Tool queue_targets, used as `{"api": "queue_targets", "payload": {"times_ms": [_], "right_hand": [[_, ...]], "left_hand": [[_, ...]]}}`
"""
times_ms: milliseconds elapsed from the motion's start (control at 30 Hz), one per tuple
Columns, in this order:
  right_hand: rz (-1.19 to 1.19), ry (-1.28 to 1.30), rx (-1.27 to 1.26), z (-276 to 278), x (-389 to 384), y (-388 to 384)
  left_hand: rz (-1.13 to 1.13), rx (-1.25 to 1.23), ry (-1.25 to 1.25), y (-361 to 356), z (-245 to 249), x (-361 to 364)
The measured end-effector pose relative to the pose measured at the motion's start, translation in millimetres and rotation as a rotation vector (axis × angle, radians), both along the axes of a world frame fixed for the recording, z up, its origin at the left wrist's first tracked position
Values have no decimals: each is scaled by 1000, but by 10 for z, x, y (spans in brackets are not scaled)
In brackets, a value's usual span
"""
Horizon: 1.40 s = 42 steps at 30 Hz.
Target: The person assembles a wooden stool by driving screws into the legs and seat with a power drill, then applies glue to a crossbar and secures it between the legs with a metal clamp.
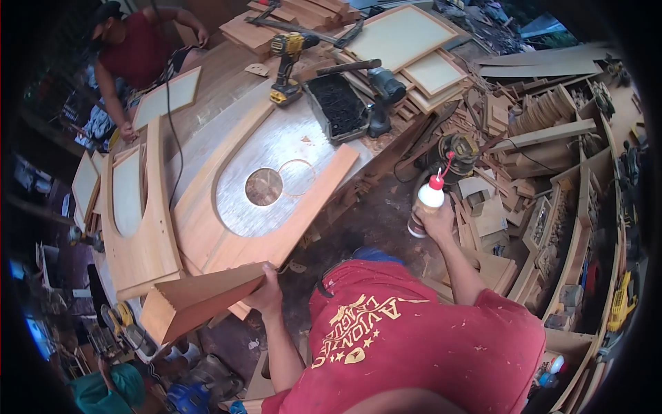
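My left hand [267,293] grips one end of a wooden board [207,293], which is tilted up at the near edge of the workbench. In my right hand [437,221] is a white glue bottle [432,194] with a red cap, held upright off the bench's right side. Beyond the board lies a curved wooden frame [293,238] with a wide U-shaped opening, on a shiny metal-like sheet [238,186] with a round hole. Left of it is a second curved wooden frame [141,259].
A yellow cordless drill [286,65] and a black tray [336,107] of dark screws or nails stand farther back. Framed panels [400,38] are stacked behind. Wood offcuts [496,114] litter the right side. Another person [141,52] works at the far left.
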State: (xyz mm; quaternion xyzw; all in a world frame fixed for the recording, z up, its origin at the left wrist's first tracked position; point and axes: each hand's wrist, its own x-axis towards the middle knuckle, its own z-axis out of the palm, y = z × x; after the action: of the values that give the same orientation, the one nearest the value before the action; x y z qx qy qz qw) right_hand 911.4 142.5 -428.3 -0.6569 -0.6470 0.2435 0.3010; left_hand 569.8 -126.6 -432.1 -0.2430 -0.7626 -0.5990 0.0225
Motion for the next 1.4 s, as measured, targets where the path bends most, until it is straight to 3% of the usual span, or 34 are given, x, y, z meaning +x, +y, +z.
{"api": "queue_targets", "payload": {"times_ms": [67, 200, 333, 367, 500, 667, 767, 1067, 1133, 1400], "right_hand": [[-58, 150, 90, 199, -157, 263], [-78, 285, 322, 373, -352, 963], [-89, 309, 358, 586, -630, 1527], [-78, 333, 350, 547, -699, 1654], [-27, 306, 314, 274, -925, 1972], [96, 289, 374, 95, -993, 2144], [142, 350, 307, 75, -986, 2286], [171, 313, 497, -276, -1004, 2364], [191, 298, 527, -366, -1045, 2350], [167, 212, 351, -362, -951, 2240]], "left_hand": [[32, -14, -38, 26, -25, -58], [100, -139, 223, 39, 1, -199], [182, -28, -171, 141, 146, -14], [223, 7, -274, 198, 220, 53], [359, -53, -177, 346, 229, 185], [462, -18, -235, 381, -177, 228], [559, -241, -184, 342, -256, 169], [565, -222, -149, 564, -15, 208], [607, -368, -225, 624, 164, 221], [518, 144, -106, 635, 291, 283]]}}
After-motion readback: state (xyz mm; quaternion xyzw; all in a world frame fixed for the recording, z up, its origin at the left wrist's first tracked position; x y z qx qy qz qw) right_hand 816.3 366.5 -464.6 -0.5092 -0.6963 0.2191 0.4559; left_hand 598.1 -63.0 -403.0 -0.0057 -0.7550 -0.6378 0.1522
